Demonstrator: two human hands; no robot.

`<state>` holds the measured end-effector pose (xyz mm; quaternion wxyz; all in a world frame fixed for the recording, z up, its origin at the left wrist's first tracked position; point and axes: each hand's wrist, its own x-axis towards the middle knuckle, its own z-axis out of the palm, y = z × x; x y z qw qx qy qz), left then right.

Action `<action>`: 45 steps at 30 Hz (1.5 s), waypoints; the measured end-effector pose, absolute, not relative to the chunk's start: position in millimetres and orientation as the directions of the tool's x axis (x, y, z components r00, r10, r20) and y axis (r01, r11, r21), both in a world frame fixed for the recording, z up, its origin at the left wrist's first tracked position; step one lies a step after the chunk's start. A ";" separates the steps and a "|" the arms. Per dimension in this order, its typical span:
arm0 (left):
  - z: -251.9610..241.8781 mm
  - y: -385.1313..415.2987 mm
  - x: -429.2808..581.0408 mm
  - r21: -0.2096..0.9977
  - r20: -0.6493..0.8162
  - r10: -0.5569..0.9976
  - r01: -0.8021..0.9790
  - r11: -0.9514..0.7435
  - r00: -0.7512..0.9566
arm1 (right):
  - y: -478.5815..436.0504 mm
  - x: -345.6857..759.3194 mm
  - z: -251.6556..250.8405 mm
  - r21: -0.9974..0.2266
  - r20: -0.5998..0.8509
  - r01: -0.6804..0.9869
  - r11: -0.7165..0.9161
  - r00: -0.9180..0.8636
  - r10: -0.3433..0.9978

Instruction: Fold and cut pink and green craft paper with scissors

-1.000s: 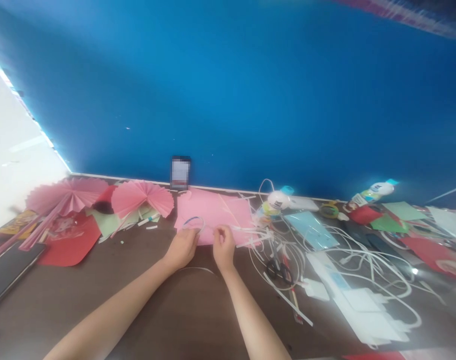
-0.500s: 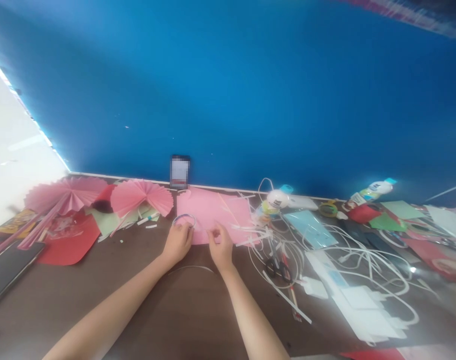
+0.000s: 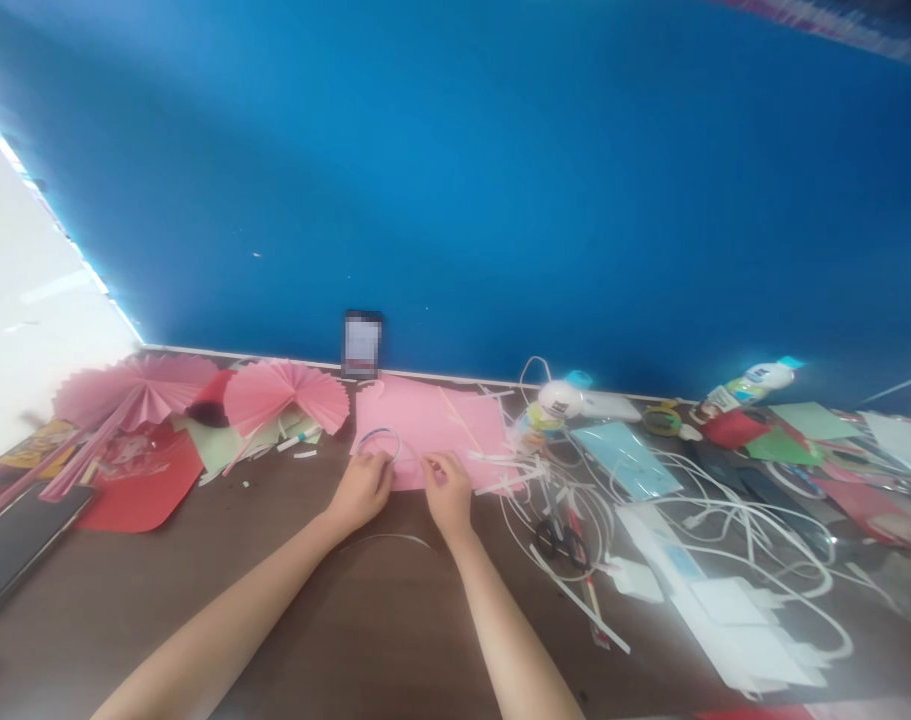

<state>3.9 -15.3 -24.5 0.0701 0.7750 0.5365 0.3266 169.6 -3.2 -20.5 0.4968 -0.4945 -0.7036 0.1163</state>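
My left hand (image 3: pixel 363 492) is closed on a thin, pale, purplish ring (image 3: pixel 380 434), whose upper arc stands out above the fingertips; blur hides whether it is a tape roll or a looped strip. Beside it, my right hand (image 3: pixel 449 492) has its fingers curled into a pinch, and anything between them is too small to make out. Both hands are over the near edge of a pink paper sheet (image 3: pixel 425 410) lying on the table. A thin, pale strip (image 3: pixel 387 537) curves across the brown tabletop just below the hands.
Pink pleated paper fans (image 3: pixel 286 395) and red paper (image 3: pixel 144 490) lie left. A phone (image 3: pixel 362 345) leans on the blue wall. Right are scissors (image 3: pixel 560 540), tangled white cables (image 3: pixel 747 520), a power strip (image 3: pixel 672 560), a glue bottle (image 3: pixel 556 402) and another person's hand (image 3: pixel 901 530).
The whole view has shifted slightly. My right hand's fingers have drawn a little closer together; my left hand keeps hold of the ring over the pink sheet.
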 end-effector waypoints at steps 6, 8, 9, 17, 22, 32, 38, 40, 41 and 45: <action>-23.3 -14.6 3.5 0.580 0.383 0.909 0.722 -0.377 0.167 | -4.4 169.0 -19.3 -0.644 0.590 0.585 0.493 -0.030 0.807; -22.6 -14.1 3.5 0.592 0.378 0.907 0.705 -0.391 0.186 | -3.9 169.5 -20.2 -0.634 0.592 0.596 0.492 -0.035 0.805; -22.1 -14.1 3.6 0.589 0.379 0.904 0.703 -0.399 0.196 | -3.5 169.8 -20.6 -0.628 0.593 0.603 0.491 -0.037 0.804; -14.9 -15.9 3.4 0.576 0.447 0.886 0.717 -0.393 0.126 | -2.9 171.1 -19.3 -0.539 0.620 0.657 0.527 -0.115 0.776; -8.8 -16.5 1.4 0.658 0.424 0.902 0.656 -0.370 0.084 | -4.8 172.3 -14.3 -0.430 0.667 0.688 0.585 -0.195 0.719; -3.3 -18.4 0.8 0.854 0.359 0.932 0.389 -0.347 0.045 | -11.6 175.7 -3.6 -0.139 0.804 0.745 0.653 -0.300 0.513; -6.6 -18.3 0.4 0.904 0.331 0.943 0.270 -0.331 0.047 | -15.0 178.1 -1.3 -0.077 0.818 0.757 0.648 -0.324 0.476; -6.6 -18.4 -0.2 0.910 0.320 0.946 0.262 -0.321 0.047 | -15.2 178.5 -2.1 -0.081 0.816 0.761 0.643 -0.321 0.482; -6.4 -18.2 -0.5 0.909 0.320 0.946 0.265 -0.321 0.050 | -15.1 178.6 -2.7 -0.086 0.813 0.761 0.643 -0.319 0.487; -6.8 -16.5 -2.4 0.851 0.375 0.920 0.353 -0.389 0.109 | -12.7 178.1 -5.9 -0.155 0.819 0.745 0.649 -0.271 0.506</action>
